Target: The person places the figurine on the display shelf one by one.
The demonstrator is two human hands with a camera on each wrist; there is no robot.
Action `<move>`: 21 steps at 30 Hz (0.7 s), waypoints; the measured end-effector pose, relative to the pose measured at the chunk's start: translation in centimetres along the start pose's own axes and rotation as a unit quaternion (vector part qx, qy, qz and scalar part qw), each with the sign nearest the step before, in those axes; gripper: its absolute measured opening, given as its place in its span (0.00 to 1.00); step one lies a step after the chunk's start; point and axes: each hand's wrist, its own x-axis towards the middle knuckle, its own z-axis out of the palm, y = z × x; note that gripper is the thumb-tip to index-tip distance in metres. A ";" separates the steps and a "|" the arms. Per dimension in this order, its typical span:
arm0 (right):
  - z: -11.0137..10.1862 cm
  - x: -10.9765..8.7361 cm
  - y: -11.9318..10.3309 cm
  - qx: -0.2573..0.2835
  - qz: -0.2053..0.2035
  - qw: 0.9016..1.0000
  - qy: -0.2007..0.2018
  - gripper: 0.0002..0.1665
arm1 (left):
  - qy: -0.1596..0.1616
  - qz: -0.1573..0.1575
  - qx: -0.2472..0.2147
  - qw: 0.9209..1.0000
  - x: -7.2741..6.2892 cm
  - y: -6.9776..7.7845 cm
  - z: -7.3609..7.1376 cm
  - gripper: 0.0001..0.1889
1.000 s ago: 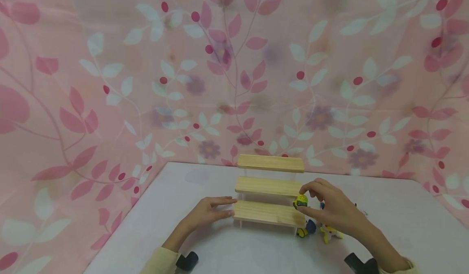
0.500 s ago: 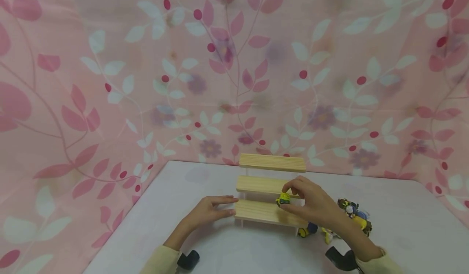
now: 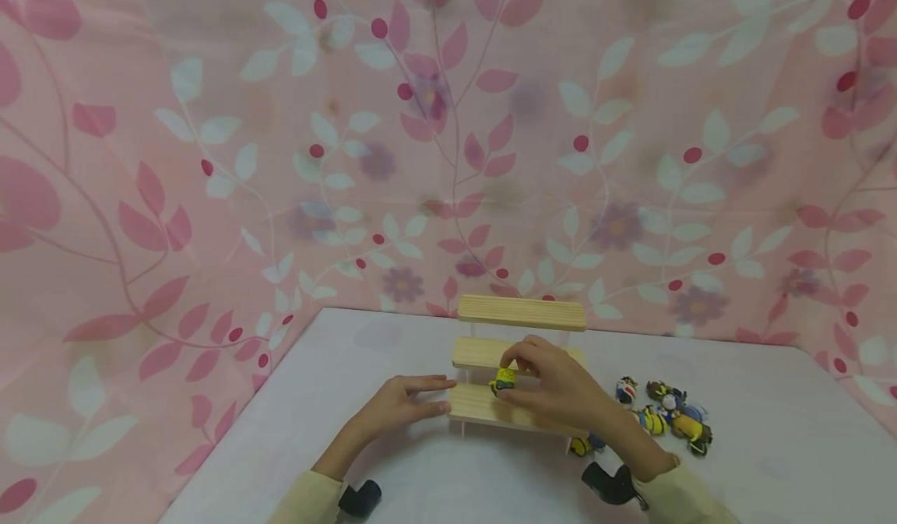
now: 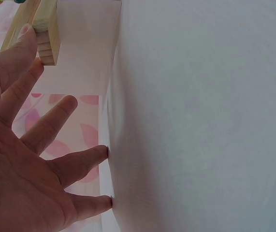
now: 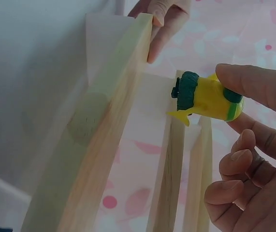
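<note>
My right hand (image 3: 564,388) pinches a small yellow toy figure (image 3: 504,381) with green parts between thumb and index finger. It holds the figure over the lowest step of a three-tier wooden display shelf (image 3: 473,405). In the right wrist view, the figure (image 5: 210,98) has a dark green skirt-like band and sticks out from the fingertips; contact with the wood cannot be told. At the shelf's left end, my left hand (image 3: 402,406) rests its thumb and index finger against the lowest board. Its other fingers are spread, as the left wrist view shows beside the board end (image 4: 47,34).
Several small toy figures (image 3: 690,428) lie in a cluster on the white tabletop (image 3: 771,399) to the right. Another yellow and blue figure (image 3: 583,445) lies by the shelf's front right leg, partly behind my right arm. Pink floral cloth (image 3: 448,158) hangs behind.
My right hand has carried the toy figure leftward from the shelf's right end to above the lowest step's middle. More of the figure cluster is uncovered. The left hand stays put.
</note>
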 end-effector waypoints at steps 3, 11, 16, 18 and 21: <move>0.5 0.6 -0.3 0.001 0.003 1.000 -0.005 0.19 | -0.003 0.002 -0.008 1.000 0.0 0.0 -0.1 0.20; 1.9 1.9 -0.8 -0.007 0.028 0.999 -0.028 0.17 | -0.007 -0.002 -0.008 1.000 -0.1 0.4 -0.1 0.20; 2.6 2.3 -1.0 -0.015 0.043 0.998 -0.046 0.16 | -0.006 -0.005 -0.009 1.000 -0.1 0.5 -0.1 0.20; 2.9 2.3 -1.1 -0.018 0.046 0.997 -0.053 0.16 | -0.006 -0.007 -0.010 1.000 -0.1 0.4 -0.1 0.20; 3.2 2.4 -1.2 -0.020 0.050 0.997 -0.062 0.17 | -0.006 -0.013 -0.008 1.000 -0.1 0.2 -0.1 0.20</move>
